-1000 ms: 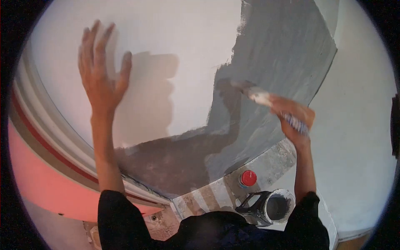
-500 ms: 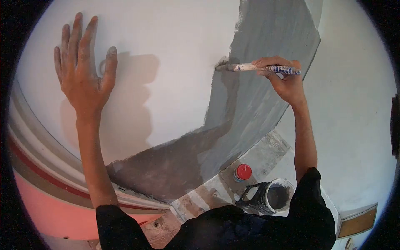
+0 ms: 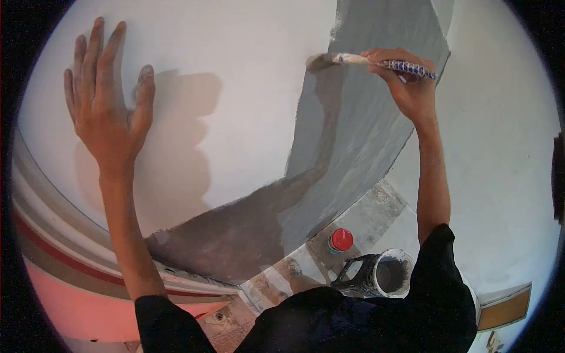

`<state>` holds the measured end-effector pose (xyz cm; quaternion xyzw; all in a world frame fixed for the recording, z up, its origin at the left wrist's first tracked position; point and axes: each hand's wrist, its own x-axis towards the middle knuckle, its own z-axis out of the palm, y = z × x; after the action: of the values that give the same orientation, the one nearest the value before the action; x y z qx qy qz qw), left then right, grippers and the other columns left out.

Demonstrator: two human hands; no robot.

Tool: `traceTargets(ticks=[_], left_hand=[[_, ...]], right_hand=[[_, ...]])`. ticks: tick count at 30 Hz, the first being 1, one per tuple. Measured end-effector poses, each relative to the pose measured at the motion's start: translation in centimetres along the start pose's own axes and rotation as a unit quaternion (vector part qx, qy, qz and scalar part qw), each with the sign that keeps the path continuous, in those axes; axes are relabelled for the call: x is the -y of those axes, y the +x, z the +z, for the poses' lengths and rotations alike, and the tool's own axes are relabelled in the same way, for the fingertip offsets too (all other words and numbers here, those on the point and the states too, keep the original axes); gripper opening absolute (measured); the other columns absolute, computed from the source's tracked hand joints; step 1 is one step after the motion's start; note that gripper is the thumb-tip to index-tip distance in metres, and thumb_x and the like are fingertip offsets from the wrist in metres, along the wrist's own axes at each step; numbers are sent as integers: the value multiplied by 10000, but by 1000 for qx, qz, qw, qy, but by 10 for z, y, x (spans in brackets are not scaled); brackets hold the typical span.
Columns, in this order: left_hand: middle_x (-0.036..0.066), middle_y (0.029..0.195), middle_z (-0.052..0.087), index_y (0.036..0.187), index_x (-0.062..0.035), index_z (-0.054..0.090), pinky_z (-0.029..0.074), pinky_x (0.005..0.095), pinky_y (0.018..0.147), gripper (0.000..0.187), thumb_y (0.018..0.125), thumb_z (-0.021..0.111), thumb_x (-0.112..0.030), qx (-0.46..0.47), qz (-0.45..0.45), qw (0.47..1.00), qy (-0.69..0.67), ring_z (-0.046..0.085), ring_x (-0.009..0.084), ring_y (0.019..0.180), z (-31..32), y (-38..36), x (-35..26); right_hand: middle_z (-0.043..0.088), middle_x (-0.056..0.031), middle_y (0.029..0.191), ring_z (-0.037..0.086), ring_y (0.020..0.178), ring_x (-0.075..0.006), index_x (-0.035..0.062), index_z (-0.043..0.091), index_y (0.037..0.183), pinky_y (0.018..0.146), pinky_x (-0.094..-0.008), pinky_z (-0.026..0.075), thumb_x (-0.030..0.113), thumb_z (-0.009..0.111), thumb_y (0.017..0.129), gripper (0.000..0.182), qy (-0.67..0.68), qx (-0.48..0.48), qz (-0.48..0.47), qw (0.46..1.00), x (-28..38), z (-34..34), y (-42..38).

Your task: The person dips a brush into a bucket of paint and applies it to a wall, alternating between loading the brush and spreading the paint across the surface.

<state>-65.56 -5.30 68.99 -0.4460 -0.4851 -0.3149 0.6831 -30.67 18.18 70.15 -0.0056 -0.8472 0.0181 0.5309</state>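
My right hand is closed round the handle of a paintbrush, whose shaft is smeared with white and wrapped in a blue and white pattern near the end. The bristles touch the left edge of the grey paint, where it meets the white wall surface. My left hand lies with fingers spread against the white part, well to the left of the brush. Its shadow falls to the right of it.
Below stand a paint-smeared bucket with grey paint inside and a red-lidded container on a stained ledge. A curved moulding runs along the lower left above a pink surface. A plain white wall rises at the right.
The right hand and brush have moved up along the edge of the grey paint, and grey now covers the stretch below the bristles. The left hand appears slightly further left.
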Motion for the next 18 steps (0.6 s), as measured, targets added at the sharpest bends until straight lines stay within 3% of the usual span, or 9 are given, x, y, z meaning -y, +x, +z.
traceTargets(ticks=[7,10,13,18], left_hand=[[-12,1513,445,1397,-287,521,246,550,1171,590,830,680,-311,6,-5,1000,4,365,240,1424,0,0,-2],[-18,1513,445,1400,-291,517,246,550,1171,598,826,681,-313,9,-13,1000,6,356,236,1429,-1,1,-3],[-19,1512,446,1402,-292,515,246,551,1171,602,823,681,-314,11,-14,1000,8,358,233,1428,-1,0,-3],[-15,1510,449,1400,-289,517,247,552,1170,597,825,676,-310,8,-9,1000,4,360,232,1426,0,0,-2]], right_hand=[[745,-94,999,722,898,-183,60,738,977,785,-320,595,6,720,834,154,-38,-25,-54,998,6,-16,-14],[744,-113,995,723,901,-188,51,735,975,780,-313,593,-19,727,809,180,8,40,25,999,20,-5,-40],[743,-132,941,719,902,-215,26,732,908,769,-333,593,-70,722,790,153,36,40,59,997,12,14,-53],[743,-132,946,719,910,-222,27,736,913,777,-335,594,-72,739,773,171,56,40,68,995,5,17,-47]])
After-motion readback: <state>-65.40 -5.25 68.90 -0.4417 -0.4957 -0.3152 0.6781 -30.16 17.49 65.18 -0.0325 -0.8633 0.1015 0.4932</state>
